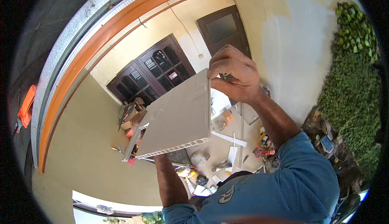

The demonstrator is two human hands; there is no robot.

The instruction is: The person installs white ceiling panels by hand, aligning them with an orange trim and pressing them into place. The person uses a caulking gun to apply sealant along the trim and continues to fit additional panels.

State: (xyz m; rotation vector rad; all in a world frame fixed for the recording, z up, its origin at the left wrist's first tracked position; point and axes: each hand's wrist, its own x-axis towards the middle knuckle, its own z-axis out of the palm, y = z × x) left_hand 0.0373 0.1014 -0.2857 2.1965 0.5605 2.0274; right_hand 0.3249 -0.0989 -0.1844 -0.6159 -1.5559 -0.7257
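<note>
A grey hollow-core panel (174,110) is held up in front of me, its ribbed cut end facing me. At its far right corner, the thumb and fingers of my right hand (236,73) pinch the edge. My left hand (139,117) is mostly hidden behind the panel; part of it shows past the left edge, and its forearm runs up from beneath. Close beside that left edge is a thin light-coloured channel strip (133,145); whether my left hand also holds it is hidden.
An orange beam (67,68) and a metal rail (56,58) curve overhead at left. An orange object (27,106) lies against the dark surface there. Far below, the floor holds white offcuts (232,158), bags and red-and-black tools (265,152). Green plants (348,90) cover the right wall.
</note>
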